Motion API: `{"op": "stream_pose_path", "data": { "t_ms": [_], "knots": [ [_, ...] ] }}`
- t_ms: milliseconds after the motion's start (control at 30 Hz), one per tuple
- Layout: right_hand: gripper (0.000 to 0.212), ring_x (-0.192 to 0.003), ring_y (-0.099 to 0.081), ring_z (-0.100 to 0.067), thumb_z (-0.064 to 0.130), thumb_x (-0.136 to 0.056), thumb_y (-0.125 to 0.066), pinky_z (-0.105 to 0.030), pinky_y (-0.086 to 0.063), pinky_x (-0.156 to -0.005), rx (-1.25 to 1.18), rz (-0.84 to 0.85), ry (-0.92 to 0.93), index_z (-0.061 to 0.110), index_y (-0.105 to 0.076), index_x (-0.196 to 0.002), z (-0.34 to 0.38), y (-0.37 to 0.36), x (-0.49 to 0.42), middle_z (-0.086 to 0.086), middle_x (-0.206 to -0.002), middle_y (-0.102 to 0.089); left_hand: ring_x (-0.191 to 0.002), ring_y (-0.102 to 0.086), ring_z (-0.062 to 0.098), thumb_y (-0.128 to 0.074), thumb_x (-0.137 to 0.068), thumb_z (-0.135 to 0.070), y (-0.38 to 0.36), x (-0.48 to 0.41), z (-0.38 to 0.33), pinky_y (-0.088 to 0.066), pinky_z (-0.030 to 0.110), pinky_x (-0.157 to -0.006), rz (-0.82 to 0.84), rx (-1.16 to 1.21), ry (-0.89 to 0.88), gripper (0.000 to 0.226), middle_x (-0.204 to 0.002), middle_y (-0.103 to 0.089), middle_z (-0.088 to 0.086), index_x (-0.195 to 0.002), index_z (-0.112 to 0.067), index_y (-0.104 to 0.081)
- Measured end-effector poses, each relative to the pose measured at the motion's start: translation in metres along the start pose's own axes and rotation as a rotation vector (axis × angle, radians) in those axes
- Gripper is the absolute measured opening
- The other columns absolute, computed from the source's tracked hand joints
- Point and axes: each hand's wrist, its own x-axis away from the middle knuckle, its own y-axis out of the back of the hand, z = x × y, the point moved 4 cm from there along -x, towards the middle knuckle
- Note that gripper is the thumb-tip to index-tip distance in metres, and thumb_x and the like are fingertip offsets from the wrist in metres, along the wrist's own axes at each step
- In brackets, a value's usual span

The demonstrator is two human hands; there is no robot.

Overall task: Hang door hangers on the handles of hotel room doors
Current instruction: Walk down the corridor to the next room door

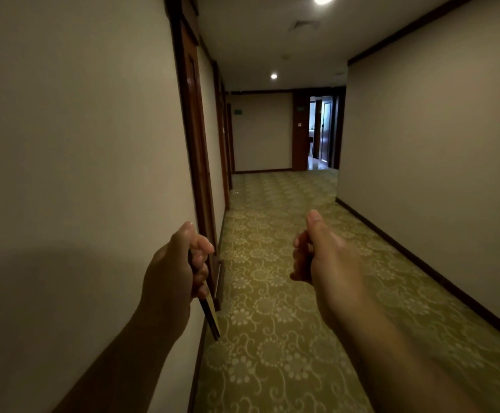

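Observation:
My left hand [180, 263] is shut on a thin stack of door hangers [211, 318], seen edge-on, dark with a pale face, slanting down to the right below my fist. It is held close to the left wall, just short of a brown wooden door frame [196, 150]. The door in that frame is seen at a steep angle and its handle is hidden. My right hand [317, 251] is held out over the carpet with its fingers curled in and the thumb on top, nothing visible in it.
A hotel corridor runs ahead with green patterned carpet [275, 263]. More dark door frames [223, 138] line the left wall. The right wall [436, 159] is plain with a dark skirting board. At the far end an open doorway [321, 132] shows a lit room.

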Motion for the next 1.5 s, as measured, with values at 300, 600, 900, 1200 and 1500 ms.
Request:
{"op": "stream_pose_path", "data": {
  "t_ms": [300,600,900,1200,1500],
  "knots": [
    [0.046,-0.059,-0.051,-0.017,0.053,-0.096,-0.044,-0.037,-0.048,-0.064,-0.098,-0.020,-0.037,0.018,-0.059,-0.071,-0.047,-0.003,-0.179,0.002,-0.060,-0.055,-0.047,-0.035,0.013,-0.043,-0.101,-0.042,-0.056,-0.159,0.053,-0.032,0.025,-0.044,-0.034,0.003,0.004,0.042,-0.057,-0.037,0.001,-0.074,-0.012,-0.057],
    [0.046,-0.053,-0.048,-0.016,0.050,-0.097,-0.045,-0.035,-0.045,-0.058,-0.158,0.079,-0.121,0.015,-0.060,-0.070,-0.096,-0.033,-0.334,-0.002,-0.059,-0.052,-0.049,-0.037,0.015,-0.044,-0.101,-0.037,-0.094,-0.298,0.090,-0.033,0.028,-0.046,-0.071,-0.023,-0.001,0.040,-0.058,-0.037,0.001,-0.073,-0.013,-0.057],
    [0.047,-0.056,-0.050,-0.017,0.051,-0.098,-0.043,-0.035,-0.047,-0.060,-0.057,0.086,-0.103,0.016,-0.060,-0.071,-0.150,-0.077,-0.470,-0.002,-0.061,-0.054,-0.049,-0.043,0.014,-0.047,-0.100,-0.036,-0.090,-0.440,0.147,-0.037,0.028,-0.045,-0.067,0.013,0.042,0.039,-0.058,-0.043,0.002,-0.071,-0.014,-0.058],
    [0.048,-0.058,-0.048,-0.015,0.051,-0.099,-0.040,-0.035,-0.048,-0.063,0.036,0.069,-0.004,0.014,-0.060,-0.077,-0.173,-0.151,-0.624,0.001,-0.061,-0.051,-0.051,-0.037,0.014,-0.046,-0.099,-0.036,-0.085,-0.623,0.207,-0.032,0.028,-0.047,0.021,0.095,0.064,0.036,-0.059,-0.039,0.000,-0.075,-0.012,-0.059],
    [0.046,-0.057,-0.048,-0.015,0.051,-0.099,-0.040,-0.035,-0.048,-0.063,-0.023,0.084,-0.028,0.015,-0.057,-0.076,-0.228,-0.213,-0.760,0.001,-0.061,-0.050,-0.052,-0.039,0.012,-0.044,-0.100,-0.037,-0.075,-0.763,0.244,-0.035,0.025,-0.044,0.039,0.030,0.026,0.039,-0.061,-0.039,-0.001,-0.075,-0.012,-0.061]
  ]
}}
